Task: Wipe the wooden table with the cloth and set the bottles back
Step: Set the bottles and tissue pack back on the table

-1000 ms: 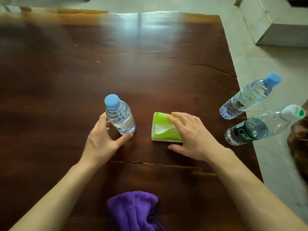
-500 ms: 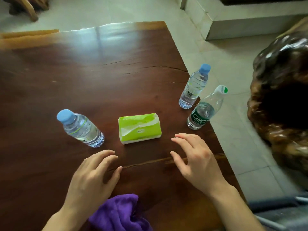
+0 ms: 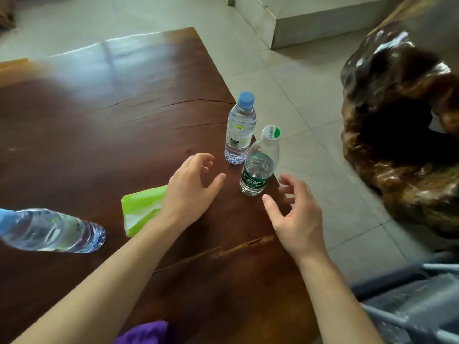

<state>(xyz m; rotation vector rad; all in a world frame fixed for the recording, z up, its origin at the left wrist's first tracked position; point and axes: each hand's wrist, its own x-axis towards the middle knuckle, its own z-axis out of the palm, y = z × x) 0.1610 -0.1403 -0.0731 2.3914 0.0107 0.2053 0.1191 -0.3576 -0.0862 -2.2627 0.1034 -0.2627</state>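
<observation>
The green-label bottle [image 3: 258, 167] is standing upright near the right edge of the wooden table [image 3: 104, 135], and the blue-cap bottle [image 3: 240, 129] is standing just behind it, almost touching. A second ago both hands were resting on another bottle [image 3: 53, 229] and on the green tissue pack [image 3: 141, 207]; now they have left these and are reaching toward the pair at the edge. This is probably meaning that the person is going to move these two bottles next. The left hand [image 3: 191, 192] is hovering spread and empty, just to the left of the green-label bottle, above the corner of the tissue pack. The right hand [image 3: 294, 217] is also spread and empty, just to the right of that bottle, not yet touching it. The purple cloth [image 3: 146, 332] is lying at the near edge, well apart from both hands.
</observation>
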